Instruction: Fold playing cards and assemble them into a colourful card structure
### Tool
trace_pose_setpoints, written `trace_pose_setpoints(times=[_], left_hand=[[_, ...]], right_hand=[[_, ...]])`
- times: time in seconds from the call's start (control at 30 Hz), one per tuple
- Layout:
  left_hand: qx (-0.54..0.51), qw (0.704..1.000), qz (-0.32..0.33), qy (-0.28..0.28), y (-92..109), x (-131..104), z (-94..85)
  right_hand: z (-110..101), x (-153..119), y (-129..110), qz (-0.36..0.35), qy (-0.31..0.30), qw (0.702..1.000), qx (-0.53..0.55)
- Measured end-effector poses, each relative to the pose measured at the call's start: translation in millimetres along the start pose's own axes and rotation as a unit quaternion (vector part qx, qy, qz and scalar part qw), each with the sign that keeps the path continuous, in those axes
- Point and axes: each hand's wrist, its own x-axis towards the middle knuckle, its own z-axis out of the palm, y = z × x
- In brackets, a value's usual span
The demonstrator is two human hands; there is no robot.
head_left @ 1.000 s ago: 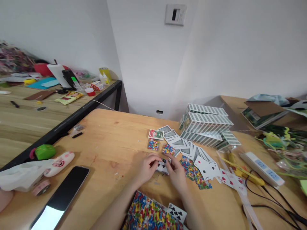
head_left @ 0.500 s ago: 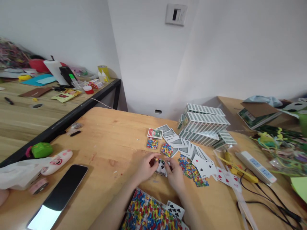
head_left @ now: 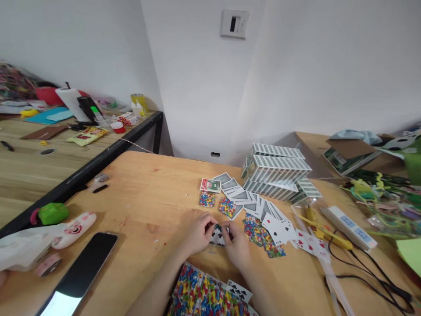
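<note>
My left hand (head_left: 201, 232) and my right hand (head_left: 237, 242) meet over the table, fingers pinched at the two sides of a playing card (head_left: 217, 237) with black club marks. Its upper edge is partly covered by my fingertips. Just beyond my hands lie two small pieces with a multicoloured pattern, one a colourful square (head_left: 207, 199), the other a colourful card piece (head_left: 227, 206). Between my forearms is a large panel (head_left: 207, 292) in the same bright pattern. A club card (head_left: 239, 290) lies at its right edge.
Fanned grey-backed cards (head_left: 245, 196) and face-up cards (head_left: 279, 229) spread to the right, below stacked striped boxes (head_left: 279, 169). A card box (head_left: 210, 185) lies behind my hands. Further right are a yellow glue gun (head_left: 332, 237) and a power strip (head_left: 350, 228). A phone (head_left: 82, 272) lies left.
My hands stay pinched on the club card, which now looks straighter, with fingers shifted slightly along its upper edge. The whole view has moved a little.
</note>
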Motion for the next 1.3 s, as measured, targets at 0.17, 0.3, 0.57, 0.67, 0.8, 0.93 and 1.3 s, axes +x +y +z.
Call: trace_pose_setpoints(times=[0.17, 0.3, 0.57, 0.67, 0.8, 0.93, 1.3], left_hand=[[0.026, 1.0, -0.006, -0.014, 0.5, 0.5, 0.1], [0.035, 0.999, 0.0, -0.025, 2.6, 0.6, -0.6], [0.048, 0.998, -0.001, -0.036, 4.2, -0.2, -1.4], [0.042, 0.998, 0.002, -0.038, 4.5, 0.1, -1.1], [0.032, 0.999, 0.0, -0.034, 4.8, 0.7, -0.2], [0.03, 0.999, -0.005, -0.038, 5.5, 1.2, -0.1], [0.017, 0.999, 0.001, -0.034, 5.5, 1.0, -0.2]], right_hand=[[-0.5, -0.3, 0.1, 0.013, -0.019, 1.0, 0.013], [-2.7, -1.2, 0.0, 0.021, -0.041, 0.998, 0.032], [-7.9, -1.0, -2.4, 0.002, -0.056, 0.997, 0.043], [-8.8, 0.1, -1.9, -0.001, -0.054, 0.997, 0.046], [-7.8, -0.2, 0.7, 0.003, -0.049, 0.998, 0.049], [-7.7, -1.0, 1.8, 0.002, -0.048, 0.997, 0.052], [-12.6, -1.6, -5.3, 0.005, -0.056, 0.998, 0.042]])
